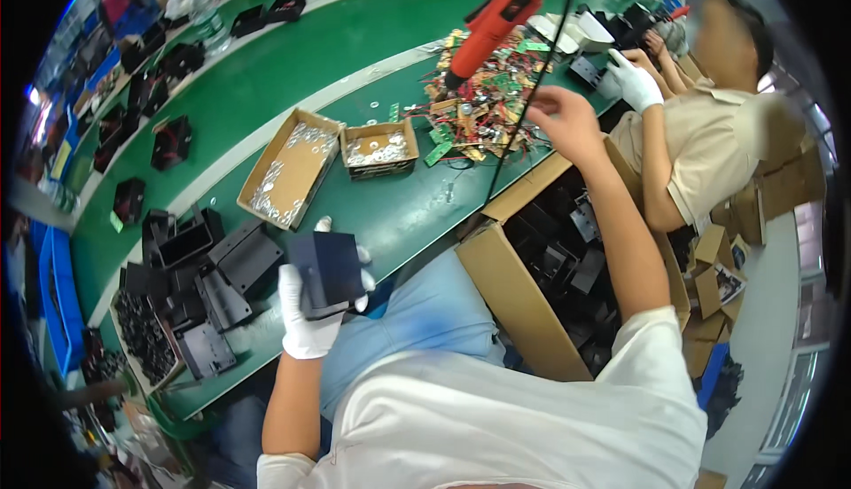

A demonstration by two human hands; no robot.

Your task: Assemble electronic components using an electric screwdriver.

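Note:
My left hand [308, 334], in a white glove, grips a black plastic box [326, 267] near the table's front edge, fingers around both of its sides. My bare right hand [570, 125] is raised over the right part of the table, fingers bent and apart, nothing visible between them. Just left of its fingertips runs a black cable [510, 148]. That cable belongs to a red electric screwdriver [501, 23] hanging above a heap of small green circuit boards with wires [483, 103].
Two cardboard trays [335, 163] with metal washers lie mid-table. Black housings [235, 267] and a box of small black parts [146, 338] are at left. A large carton [523, 312] of black parts stands by my right side. A co-worker [709, 125] works at right.

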